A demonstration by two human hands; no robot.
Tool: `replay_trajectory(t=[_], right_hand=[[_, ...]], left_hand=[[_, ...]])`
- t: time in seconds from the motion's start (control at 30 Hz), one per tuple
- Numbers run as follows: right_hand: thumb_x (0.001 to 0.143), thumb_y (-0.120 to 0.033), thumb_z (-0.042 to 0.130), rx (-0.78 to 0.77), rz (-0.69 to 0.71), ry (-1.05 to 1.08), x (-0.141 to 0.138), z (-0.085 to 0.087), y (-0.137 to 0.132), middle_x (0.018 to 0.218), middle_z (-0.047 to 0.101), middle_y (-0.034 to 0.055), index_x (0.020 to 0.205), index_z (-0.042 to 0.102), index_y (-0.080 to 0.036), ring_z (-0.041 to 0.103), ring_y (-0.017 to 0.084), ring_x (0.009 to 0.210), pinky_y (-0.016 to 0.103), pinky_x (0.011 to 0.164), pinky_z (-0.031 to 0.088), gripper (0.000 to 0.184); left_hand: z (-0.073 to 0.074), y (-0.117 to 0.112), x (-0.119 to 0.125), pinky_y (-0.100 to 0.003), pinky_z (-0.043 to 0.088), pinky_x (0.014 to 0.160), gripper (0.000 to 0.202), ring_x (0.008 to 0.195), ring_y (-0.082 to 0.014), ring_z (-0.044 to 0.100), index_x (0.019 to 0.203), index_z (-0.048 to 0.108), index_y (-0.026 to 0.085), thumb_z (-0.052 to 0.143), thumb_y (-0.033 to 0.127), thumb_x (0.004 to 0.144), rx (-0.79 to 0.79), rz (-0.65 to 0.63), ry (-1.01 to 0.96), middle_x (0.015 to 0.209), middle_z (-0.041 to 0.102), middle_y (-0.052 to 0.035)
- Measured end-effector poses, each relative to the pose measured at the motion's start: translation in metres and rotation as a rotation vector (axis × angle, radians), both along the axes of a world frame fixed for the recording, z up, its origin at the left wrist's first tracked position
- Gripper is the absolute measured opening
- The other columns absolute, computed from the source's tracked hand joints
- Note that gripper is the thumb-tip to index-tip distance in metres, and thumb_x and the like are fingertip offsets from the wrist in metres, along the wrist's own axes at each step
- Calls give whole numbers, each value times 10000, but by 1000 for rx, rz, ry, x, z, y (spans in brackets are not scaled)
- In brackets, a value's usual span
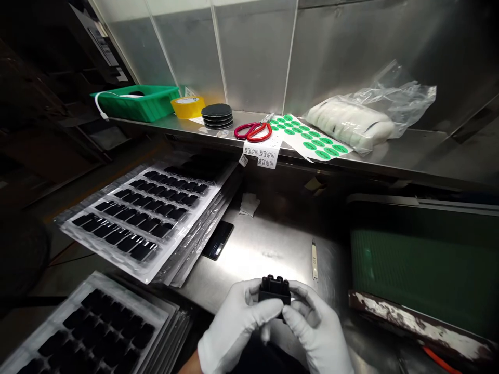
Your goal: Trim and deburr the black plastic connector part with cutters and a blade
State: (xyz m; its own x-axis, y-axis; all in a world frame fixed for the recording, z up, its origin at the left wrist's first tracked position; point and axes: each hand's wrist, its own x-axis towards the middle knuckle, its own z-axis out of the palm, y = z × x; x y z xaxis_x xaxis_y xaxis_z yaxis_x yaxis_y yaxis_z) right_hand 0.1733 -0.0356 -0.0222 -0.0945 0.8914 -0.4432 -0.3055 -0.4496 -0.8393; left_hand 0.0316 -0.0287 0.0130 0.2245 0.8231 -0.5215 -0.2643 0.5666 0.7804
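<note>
A small black plastic block (275,292) with several short round posts on its upper side is held upright over the metal bench, low in the view. My left hand (237,322), in a white glove, grips it from the left with the thumb across its front. From the right, my gloved right hand (314,327) closes on the same block, fingers behind and thumb at its lower front. The gloves hide its sides and bottom. Beyond my right hand a thin pale tool marked A30 (314,262) lies on the bench (268,249).
Stacked plastic trays (156,272) of black parts stand on the left, with another tray stack (161,332) below. A phone (219,240) lies beside them. The shelf holds scissors (253,131), green stickers (312,136), yellow tape (187,107) and a green bin (136,106). A green conveyor belt (421,265) runs at right.
</note>
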Motion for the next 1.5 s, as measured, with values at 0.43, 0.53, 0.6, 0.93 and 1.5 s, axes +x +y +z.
replay_trajectory(t=[0.43, 0.53, 0.6, 0.93, 1.5], right_hand=[[787, -473, 706, -27, 222, 48, 8, 4, 7, 734, 628, 65, 1022, 632, -74, 494, 62, 577, 154, 492, 333, 469], [747, -374, 767, -40, 227, 80, 11, 3, 7, 853, 674, 62, 1116, 639, -141, 589, 87, 652, 163, 565, 442, 455], [720, -276, 791, 45, 262, 51, 14, -1, 5, 963, 693, 70, 1118, 664, -186, 650, 141, 814, 212, 733, 525, 428], [719, -8, 697, 558, 99, 72, 10, 4, -2, 920, 676, -49, 867, 723, -336, 667, 106, 864, 173, 762, 559, 360], [527, -393, 848, -100, 453, -82, 29, -92, -49, 1002, 711, 99, 906, 718, -220, 681, 301, 934, 313, 792, 576, 437]], left_hand=[[-3, -3, 0, -143, 470, 466, 264, 478, -72, 540, 772, 638, 91, 581, 338, 842, -180, -3, -250, 623, 582, -36], [2, -6, -2, -162, 529, 651, 270, 660, -94, 619, 1049, 674, 124, 582, 303, 870, -8, -82, -93, 781, 660, -59], [-2, -10, -5, -152, 531, 851, 297, 876, -97, 637, 1144, 662, 232, 641, 264, 850, 168, -78, 66, 935, 668, -19], [-12, -13, -9, -137, 510, 914, 575, 882, -39, 600, 1289, 530, 252, 571, -53, 803, 1120, 3, 419, 936, 660, 38], [-43, -96, 12, -312, 545, 910, 334, 939, -218, 667, 986, 740, 221, 763, 437, 733, 97, 184, 173, 945, 718, -53]])
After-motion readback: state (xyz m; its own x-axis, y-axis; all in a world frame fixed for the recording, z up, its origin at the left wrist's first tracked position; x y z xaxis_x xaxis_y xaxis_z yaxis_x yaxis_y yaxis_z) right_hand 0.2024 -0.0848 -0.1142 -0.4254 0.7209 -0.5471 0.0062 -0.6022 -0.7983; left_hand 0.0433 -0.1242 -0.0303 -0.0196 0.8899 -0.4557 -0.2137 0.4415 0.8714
